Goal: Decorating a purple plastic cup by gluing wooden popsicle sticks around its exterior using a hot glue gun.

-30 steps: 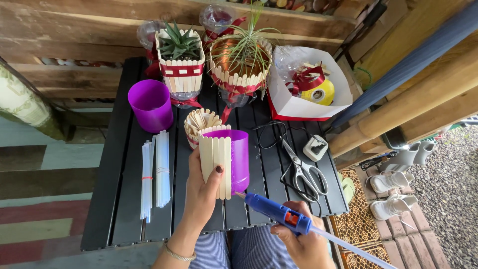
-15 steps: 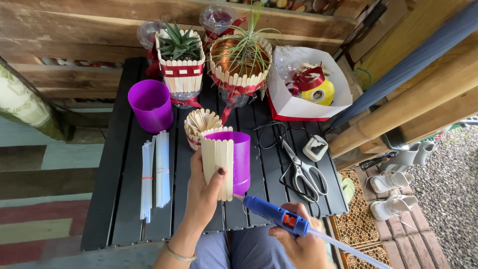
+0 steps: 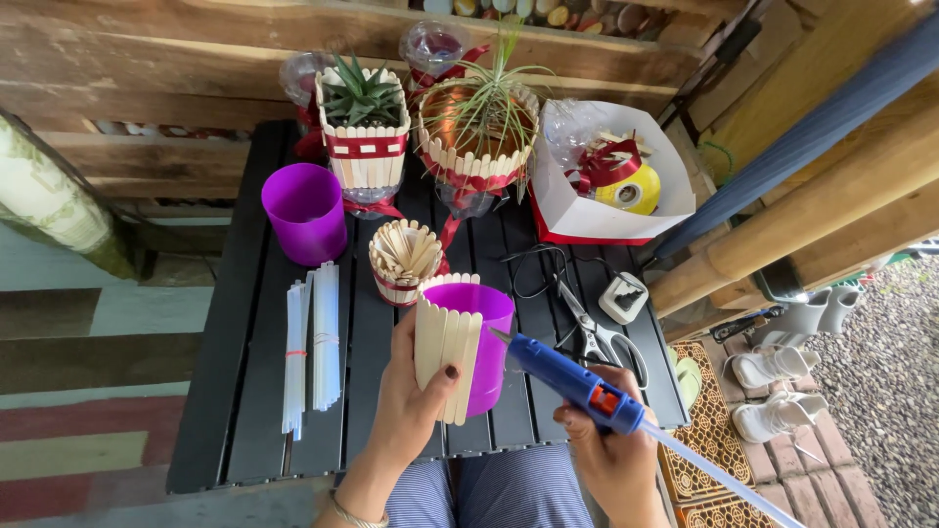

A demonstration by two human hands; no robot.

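My left hand [image 3: 409, 411] grips a purple plastic cup [image 3: 481, 337] with several pale craft sticks [image 3: 446, 350] stuck side by side on its wall; my thumb presses on the sticks. My right hand [image 3: 611, 460] holds a blue glue gun [image 3: 572, 379], and its nozzle tip touches or nearly touches the cup's right side. A clear glue stick juts from the gun's back toward the lower right. Both sit above the front of a black slatted table [image 3: 254, 391].
On the table: a second purple cup [image 3: 305, 212], a cup of craft sticks [image 3: 404, 259], clear glue sticks [image 3: 313, 342], scissors [image 3: 590, 328], a small white box [image 3: 623, 296], two stick-clad planters [image 3: 364, 132], and a white tray with ribbon [image 3: 611, 181]. Wooden wall behind.
The glue gun has risen and moved left, so its nozzle now reaches the cup's side. The left hand and cup have stayed in place.
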